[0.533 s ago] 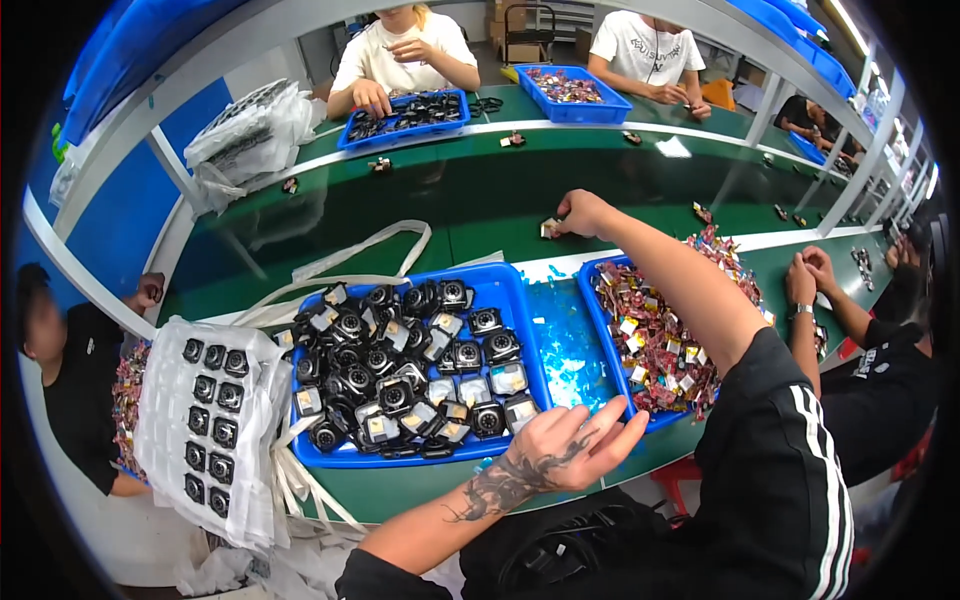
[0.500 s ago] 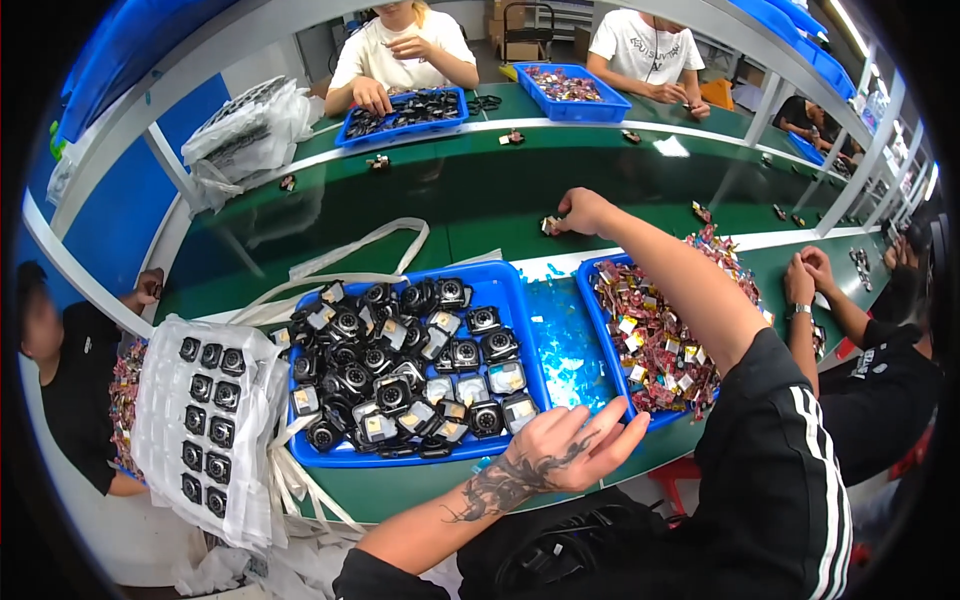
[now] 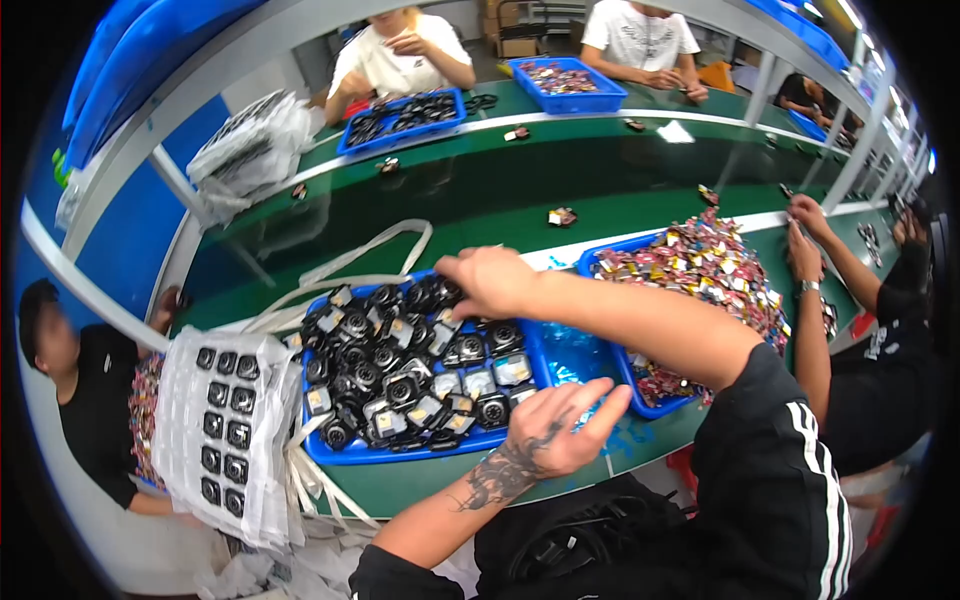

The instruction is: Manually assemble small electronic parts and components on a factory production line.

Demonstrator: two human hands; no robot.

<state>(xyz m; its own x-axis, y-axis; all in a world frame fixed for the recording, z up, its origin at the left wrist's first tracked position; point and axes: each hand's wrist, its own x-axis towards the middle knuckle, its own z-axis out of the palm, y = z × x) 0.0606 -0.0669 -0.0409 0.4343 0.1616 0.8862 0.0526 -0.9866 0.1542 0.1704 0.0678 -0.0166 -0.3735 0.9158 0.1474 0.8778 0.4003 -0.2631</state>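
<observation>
My right hand (image 3: 488,282) reaches over the far right corner of a blue tray (image 3: 440,455) heaped with black watch cases (image 3: 365,375). Its thumb and fingers are bent around a black watch case (image 3: 447,292) at the top of the pile; the hand partly hides it. My tattooed left hand (image 3: 562,432) hovers by the tray's near right corner. Its fingers are loosely bent and apart, with nothing seen in them. On the green belt beyond lies a small red-and-white electronic part (image 3: 562,217).
A second blue tray (image 3: 650,400) holds a heap of small reddish parts, under my right forearm. Blue film scraps (image 3: 575,360) lie between the trays. White plastic sheets with watch cases (image 3: 225,420) stand at left, near white straps (image 3: 340,265). Co-workers sit opposite and on both sides.
My right hand has left the small electronic part on the belt and come back left to the tray of watch cases. My left hand's fingers have drawn closer together.
</observation>
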